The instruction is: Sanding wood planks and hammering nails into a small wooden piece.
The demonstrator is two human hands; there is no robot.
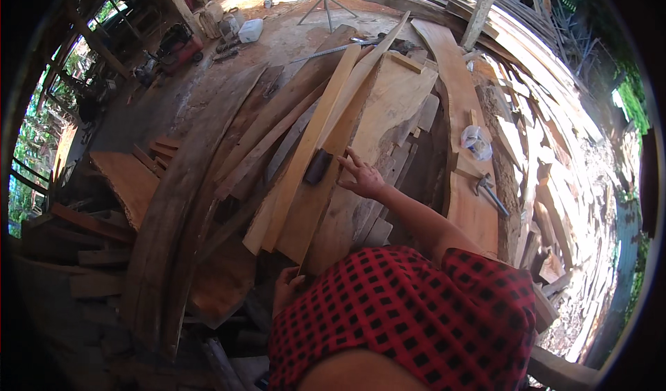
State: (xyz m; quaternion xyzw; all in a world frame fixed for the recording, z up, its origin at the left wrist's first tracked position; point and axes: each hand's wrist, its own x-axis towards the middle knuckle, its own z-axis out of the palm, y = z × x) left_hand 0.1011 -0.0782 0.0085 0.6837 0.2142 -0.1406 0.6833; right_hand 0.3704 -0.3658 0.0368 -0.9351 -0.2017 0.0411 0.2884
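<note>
Two bare hands are seen over a stack of long boards. One dark, block-shaped object (318, 167) is set on a brown plank (300, 218) at the middle of the stack. The right hand (362, 177) is held just beside it, its fingers spread apart; whether the object is touched cannot be told. The left hand (285, 290) is placed at the plank's near end, partly hidden by a red-and-black checked shirt (395, 308); whether its fingers are closed on the wood cannot be told. One hammer (490, 192) is laid on a long board (472, 218) at right. The overlapping boards cannot be counted with certainty.

Two containers are clearly made out: one white jug (251, 30), its contents unseen, on the ground at upper left, and one clear plastic bag (476, 143), its contents indistinct, on the hammer's board.

One tripod (326, 6) is stood beyond the stack, and one red machine (182, 44) is parked at upper left. A wooden post (482, 11) is planted at upper right. The near ends of some boards are blocked from view by the shirt.
</note>
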